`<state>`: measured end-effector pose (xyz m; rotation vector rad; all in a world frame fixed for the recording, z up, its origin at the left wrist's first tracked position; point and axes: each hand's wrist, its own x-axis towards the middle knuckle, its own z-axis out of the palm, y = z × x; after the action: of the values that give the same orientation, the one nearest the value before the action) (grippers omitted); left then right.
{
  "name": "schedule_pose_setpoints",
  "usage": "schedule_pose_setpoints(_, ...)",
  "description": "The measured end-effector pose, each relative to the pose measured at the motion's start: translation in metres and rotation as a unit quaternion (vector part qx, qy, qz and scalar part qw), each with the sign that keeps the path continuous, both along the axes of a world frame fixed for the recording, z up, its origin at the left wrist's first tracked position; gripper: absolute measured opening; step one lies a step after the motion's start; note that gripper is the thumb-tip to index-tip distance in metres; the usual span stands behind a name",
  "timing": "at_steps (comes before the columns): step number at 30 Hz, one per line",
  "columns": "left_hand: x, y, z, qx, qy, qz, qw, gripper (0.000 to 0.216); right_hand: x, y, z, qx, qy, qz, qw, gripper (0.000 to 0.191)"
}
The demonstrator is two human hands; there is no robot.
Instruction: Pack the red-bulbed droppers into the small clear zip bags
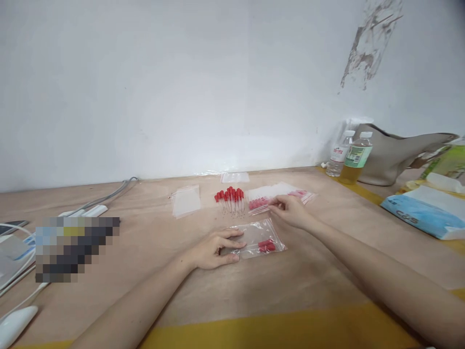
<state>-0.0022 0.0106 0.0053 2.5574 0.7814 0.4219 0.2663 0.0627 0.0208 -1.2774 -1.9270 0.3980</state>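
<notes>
My left hand (214,248) rests on the wooden table (312,276), fingers pinching the open mouth of a clear zip bag (259,237) that holds a few red-capped droppers at its right end. My right hand (288,209) reaches farther back, fingertips touching the edge of filled bags of droppers (278,196). A loose bunch of red-capped glass droppers (230,199) lies just left of those bags. Whether my right fingers hold anything is unclear.
A stack of empty clear bags (186,200) lies left of the droppers, another small bag (234,177) behind them. Two bottles (348,156), a beige bag (395,152) and a blue packet (425,211) stand at the right. Cables and a blurred object (72,245) occupy the left.
</notes>
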Motion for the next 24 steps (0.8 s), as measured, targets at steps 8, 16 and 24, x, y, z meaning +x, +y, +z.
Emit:
schedule_pose_setpoints(8, 0.0, 0.0, -0.001, 0.017, 0.008, -0.008, 1.0, 0.035, -0.079, 0.083, 0.005, -0.046, -0.079, -0.053, 0.994, 0.022)
schedule_pose_setpoints(16, 0.0, -0.001, -0.004, 0.032, -0.002, -0.011, 0.999, 0.036, -0.109, 0.12, -0.013, -0.089, -0.018, -0.108, 0.99, 0.018)
schedule_pose_setpoints(24, 0.0, -0.001, -0.002, 0.04, 0.0, -0.011, 0.999, 0.037, -0.101, 0.116, -0.001, -0.112, 0.112, -0.087, 0.984, 0.017)
